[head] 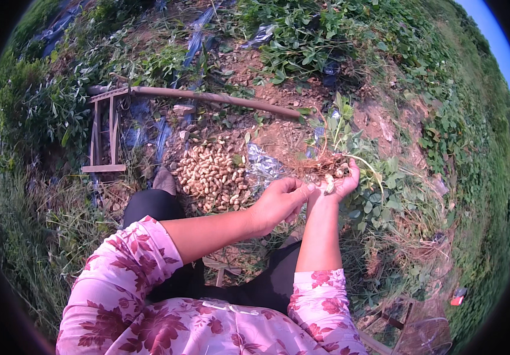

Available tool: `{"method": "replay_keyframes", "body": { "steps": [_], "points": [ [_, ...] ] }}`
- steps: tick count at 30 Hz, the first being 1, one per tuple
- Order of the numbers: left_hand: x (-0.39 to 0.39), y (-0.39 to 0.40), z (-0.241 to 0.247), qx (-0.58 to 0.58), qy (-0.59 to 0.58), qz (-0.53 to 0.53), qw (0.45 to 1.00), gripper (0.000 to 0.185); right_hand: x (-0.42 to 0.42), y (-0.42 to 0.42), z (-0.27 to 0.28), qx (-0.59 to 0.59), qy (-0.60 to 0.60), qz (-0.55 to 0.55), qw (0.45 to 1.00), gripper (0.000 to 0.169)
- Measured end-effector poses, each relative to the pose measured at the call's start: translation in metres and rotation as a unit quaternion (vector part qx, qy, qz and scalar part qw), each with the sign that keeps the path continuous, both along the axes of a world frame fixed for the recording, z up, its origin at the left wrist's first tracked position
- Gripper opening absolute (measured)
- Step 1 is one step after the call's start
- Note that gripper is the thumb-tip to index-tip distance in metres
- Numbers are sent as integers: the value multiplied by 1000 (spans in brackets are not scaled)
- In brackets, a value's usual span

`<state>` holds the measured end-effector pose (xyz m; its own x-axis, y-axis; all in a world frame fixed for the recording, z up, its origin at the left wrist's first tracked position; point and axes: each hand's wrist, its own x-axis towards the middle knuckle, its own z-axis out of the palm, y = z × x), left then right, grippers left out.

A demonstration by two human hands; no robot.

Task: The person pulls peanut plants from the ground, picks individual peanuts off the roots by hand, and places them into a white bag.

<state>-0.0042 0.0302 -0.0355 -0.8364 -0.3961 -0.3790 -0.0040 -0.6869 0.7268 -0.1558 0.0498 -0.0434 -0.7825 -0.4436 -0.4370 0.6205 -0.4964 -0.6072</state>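
A peanut plant (326, 164), with tangled roots, pods and green leaves, rests in my right hand (346, 182), its palm turned up beneath the roots. Pale pods (329, 184) hang from the roots over the wrist. My left hand (279, 202) is just left of them, thumb and fingertips together near the root ends; whether a pod is between them cannot be seen. To the left, a heap of unshelled peanuts (213, 175) lies on the soil, beside my shoe.
A long wooden pole (219, 98) joined to a wooden frame (106, 128) lies beyond the heap. Silvery plastic film (261, 162) lies on the soil. Leafy plants (308, 49) are piled ahead, with cut stems at the right. A wooden-framed item (423, 326) stands at the lower right.
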Motion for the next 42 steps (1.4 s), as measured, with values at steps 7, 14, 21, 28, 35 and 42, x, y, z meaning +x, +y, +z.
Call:
{"method": "replay_keyframes", "body": {
  "steps": [7, 14, 21, 28, 35, 42],
  "points": [
    [-14, 1, -7, -84, 14, 86, 993, 26, 14, -4, -7, -37, 70, 2, 997, 17],
    [13, 19, 3, -52, 57, -54, 996, 23, -18, 4, 7, -35, 122, -16, 992, 25],
    [-7, -6, 11, 57, -1, 51, 997, 27, 15, -3, 6, -41, 85, 12, 995, 26],
    [-12, -10, 16, 22, -72, 61, 995, 28, 34, -2, 12, -39, 96, 67, 992, 26],
    [-9, 8, 11, -177, 45, -13, 983, 27, 16, 3, 12, -10, 85, 52, 995, 25],
    [22, -11, 39, 15, 83, -55, 995, 22, 10, 1, 30, -15, 148, -30, 988, 26]
  ]
}}
